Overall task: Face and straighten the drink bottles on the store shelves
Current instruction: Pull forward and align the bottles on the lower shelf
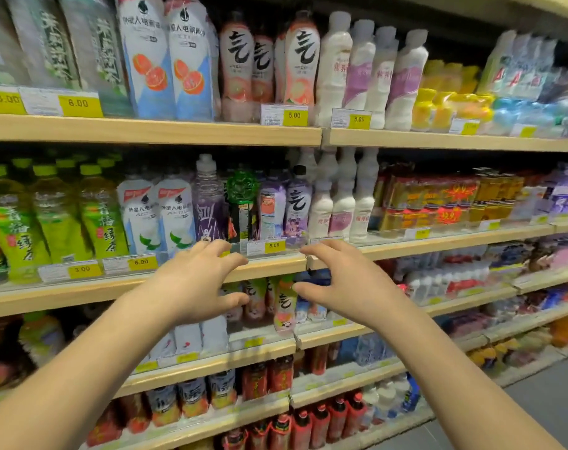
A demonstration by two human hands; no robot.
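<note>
Drink bottles fill the wooden shelves in front of me. On the middle shelf (146, 289) stand green tea bottles (102, 211), white pouch-shaped bottles (175, 216), a clear purple bottle (208, 203), a green-capped bottle (242, 203), purple-labelled bottles (297, 206) and milky white bottles (342, 203). My left hand (198, 280) and my right hand (347, 284) hover side by side in front of this shelf's edge, fingers spread and loosely curled, holding nothing. Between them, a peach-labelled bottle (284, 306) leans on the shelf below.
The top shelf (178, 131) carries tall pouch bottles, pink bottles and white bottles behind yellow price tags (295, 115). Red and yellow packs (438, 203) stand to the right. Lower shelves hold dark and red bottles (318, 423). Grey floor (536, 401) shows at the lower right.
</note>
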